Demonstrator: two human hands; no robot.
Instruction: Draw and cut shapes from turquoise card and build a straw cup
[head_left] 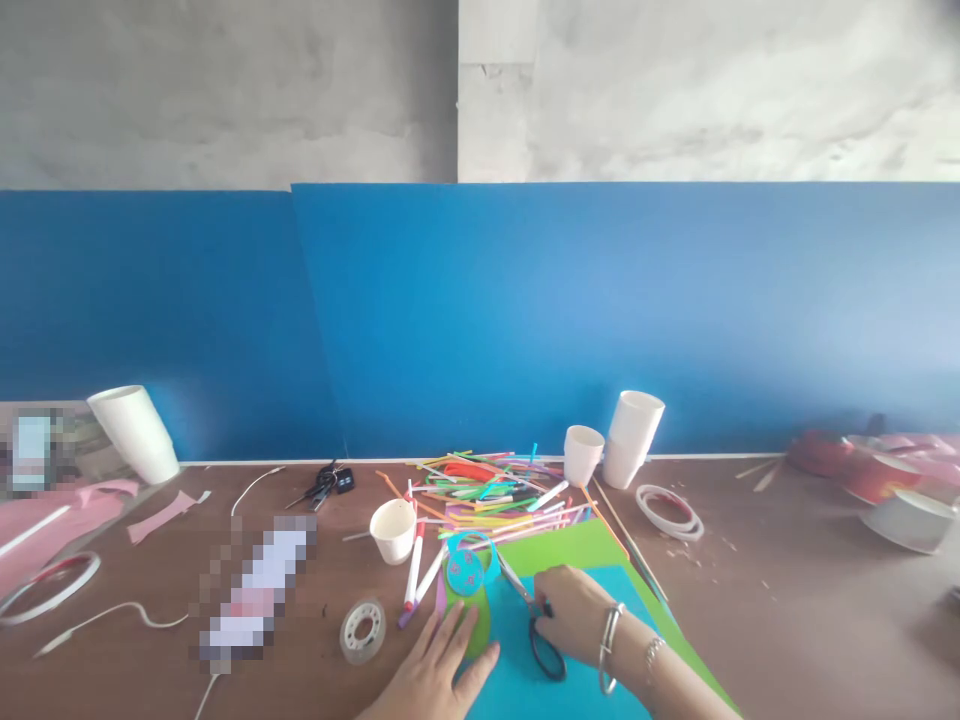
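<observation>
My right hand (571,608), with bracelets at its wrist, has its fingers curled on the black-handled scissors (547,655). One handle loop shows; the other is hidden under the fingers. The blades point up and left over blue paper (517,672), close to a blue paper cutout (466,570) with a round patterned middle. Fingers spread, my left hand (442,665) lies flat at the left edge of the blue paper and touches a green piece (478,622). A larger green sheet (581,545) sits beneath the blue one.
Coloured sticks (487,490) lie heaped behind the paper. Around them stand a white paper cup (393,530), another small cup (583,456) and a tall cup stack (632,440). Clear tape (363,632), markers (414,570), keys (326,484) and a blurred phone (259,590) are on the left.
</observation>
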